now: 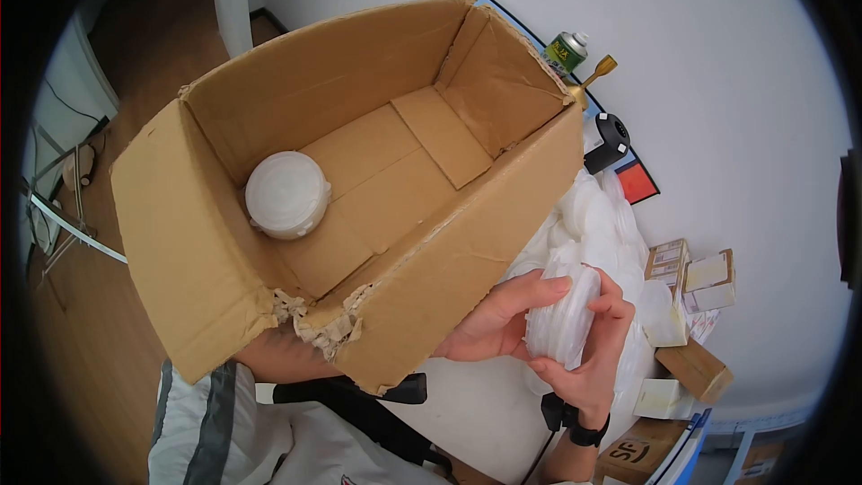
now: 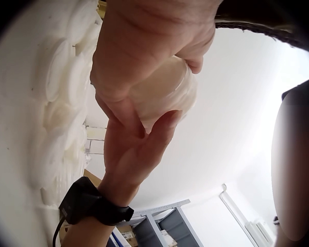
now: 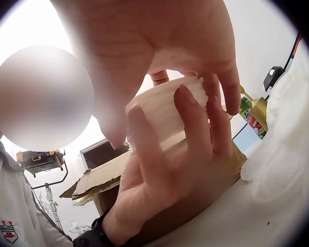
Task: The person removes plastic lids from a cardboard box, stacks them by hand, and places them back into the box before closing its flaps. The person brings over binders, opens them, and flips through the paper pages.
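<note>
Both hands hold a translucent white round container [image 1: 564,310] in the head view, just outside the cardboard box's near right side. The left hand [image 1: 494,319] grips it from the left, thumb on its upper part. From the right, the right hand [image 1: 597,355] curls its fingers and thumb round it. In the right wrist view the fingers of both hands surround the container [image 3: 167,110]. Inside the large open cardboard box [image 1: 512,242], at its left end, sits another round white lidded container [image 1: 287,193].
White translucent containers [image 1: 597,216] are heaped behind the hands on a white table [image 1: 476,404]. Small boxes [image 1: 709,283] stand at the right. A green can [image 1: 566,52], a gold object [image 1: 597,72] and a black-and-white device [image 1: 608,139] are beyond the box.
</note>
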### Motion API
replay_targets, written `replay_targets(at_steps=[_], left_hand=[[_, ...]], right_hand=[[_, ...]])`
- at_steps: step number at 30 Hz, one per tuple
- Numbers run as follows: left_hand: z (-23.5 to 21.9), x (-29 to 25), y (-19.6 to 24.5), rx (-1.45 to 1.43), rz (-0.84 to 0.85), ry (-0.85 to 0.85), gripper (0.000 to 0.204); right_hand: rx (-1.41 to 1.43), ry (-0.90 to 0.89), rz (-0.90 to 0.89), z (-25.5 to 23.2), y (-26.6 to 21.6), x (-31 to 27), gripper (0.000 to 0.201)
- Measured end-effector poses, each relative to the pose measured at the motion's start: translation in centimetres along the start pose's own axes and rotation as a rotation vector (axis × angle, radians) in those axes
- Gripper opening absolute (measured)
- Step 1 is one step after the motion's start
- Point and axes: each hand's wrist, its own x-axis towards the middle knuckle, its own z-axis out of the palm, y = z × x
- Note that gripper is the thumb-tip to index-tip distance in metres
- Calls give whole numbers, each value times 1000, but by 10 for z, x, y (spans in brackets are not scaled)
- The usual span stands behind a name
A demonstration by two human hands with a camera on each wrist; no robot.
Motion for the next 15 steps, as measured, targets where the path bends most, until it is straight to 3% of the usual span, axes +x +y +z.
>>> replay_targets(at_steps=[2, 4, 6, 9, 11, 12, 13, 15], left_hand=[[1, 0, -2, 16, 3, 15, 66], [-1, 0, -1, 2, -6, -94, 65], [4, -4, -1, 67, 18, -60, 67], [0, -10, -10, 157, 55, -91, 74], [0, -19, -12, 145, 53, -19, 79], [3, -28, -10, 80, 12, 83, 72], [0, -32, -9, 80, 16, 88, 72], [-7, -41, -10, 297, -98, 410, 54]], right_hand=[[-65, -17, -13, -1, -7, 1, 88], [-112, -44, -44, 3, -8, 2, 88], [-221, 92, -101, 7, -5, -5, 92], [-287, 127, -193, 0, -17, 0, 94], [-194, 245, -156, -10, -32, 11, 95], [-113, 318, -86, -12, -50, 18, 93], [-151, 291, -96, -8, -71, 36, 93], [-115, 135, -142, 6, -102, 86, 94]])
